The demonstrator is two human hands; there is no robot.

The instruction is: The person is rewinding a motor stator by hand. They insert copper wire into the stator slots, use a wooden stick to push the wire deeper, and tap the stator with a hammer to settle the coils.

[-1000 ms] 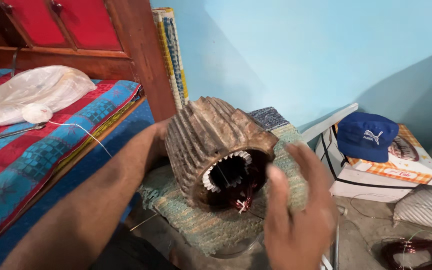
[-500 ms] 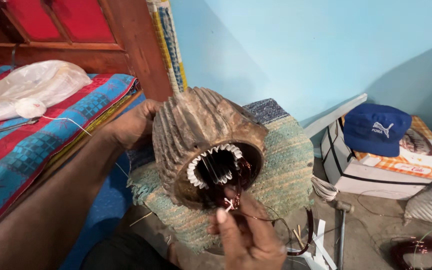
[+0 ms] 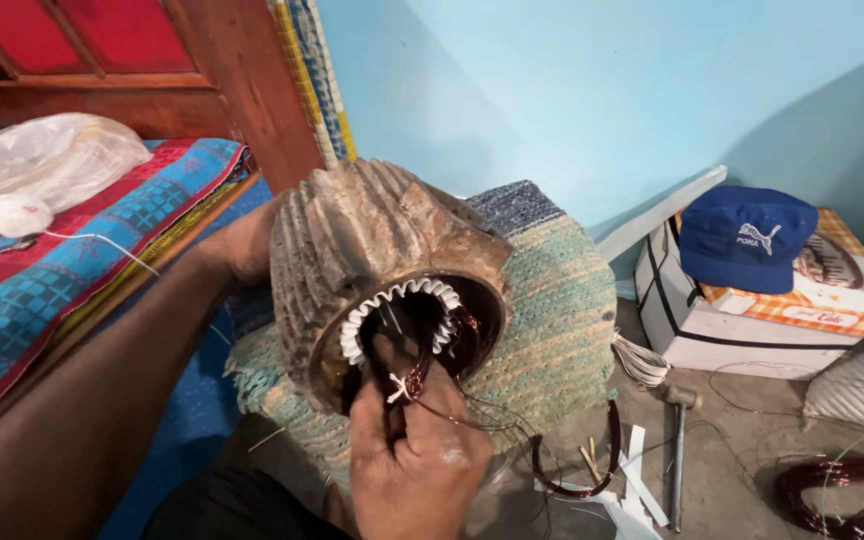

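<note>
The right hand (image 3: 414,460) sits nearest the camera, fingers closed around a bundle of dark enamelled copper winding (image 3: 422,365) at the open mouth of the ribbed motor housing (image 3: 372,255). The grip is closed on the wire; how tightly cannot be told.

The housing lies tilted on its side at centre, mouth facing near, resting on a woven mat (image 3: 552,300). White slot insulation (image 3: 392,300) rings the bore.

Risks, as judged: the thin wire could kink or lose enamel against the slot edges if drawn at an angle. Loose strands trailing right from the hand towards the near coil loop (image 3: 582,470) could snag or tangle. The housing is round and tilted; a firm pull could roll it off the mat.

The left hand (image 3: 242,240) is at the far left side of the housing, pressed against its ribs; its fingers are hidden, so the grip cannot be told.

Room for movement: to the right the floor carries a hammer (image 3: 680,440), white strips and a further wire coil (image 3: 852,495) at the near right edge. To the left a patterned mattress (image 3: 72,290) closes that side. Beyond, a white box (image 3: 752,330) bearing a blue cap (image 3: 747,238) stands against the blue wall (image 3: 572,90); a red door (image 3: 152,50) stands far left.
</note>
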